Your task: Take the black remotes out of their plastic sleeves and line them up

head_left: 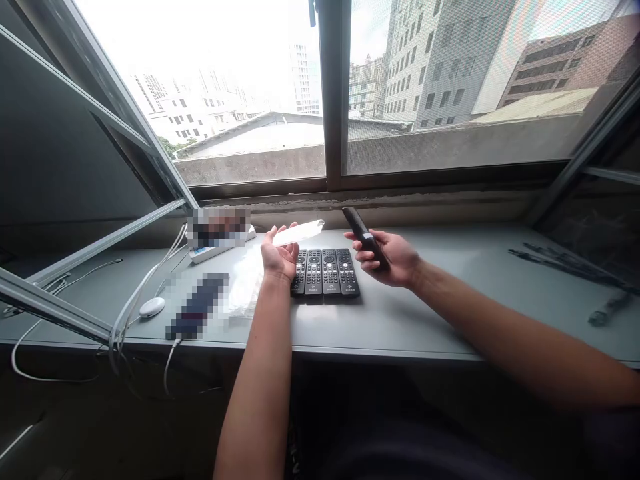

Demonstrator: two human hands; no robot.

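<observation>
My left hand (281,257) is closed on a thin, bright white plastic sleeve (300,233), its far end pointing right above the desk. In my right hand (395,257) is a black remote control (367,239), tilted up with its top end toward the window; its buttons do not show clearly. Between and below the hands, several black remote controls (330,273) lie side by side on the desk. The left hand hides part of the leftmost one. A shiny heap of clear plastic sleeves (245,287) rests just left of my left forearm.
The grey desk (425,320) runs along under a window (460,87). At left are a white power strip (220,250), white cables (145,287), a white oval device (152,307) and a blurred-out phone-like thing (200,303). A metal frame (165,173) slants there. Dark cables (565,267) lie at right.
</observation>
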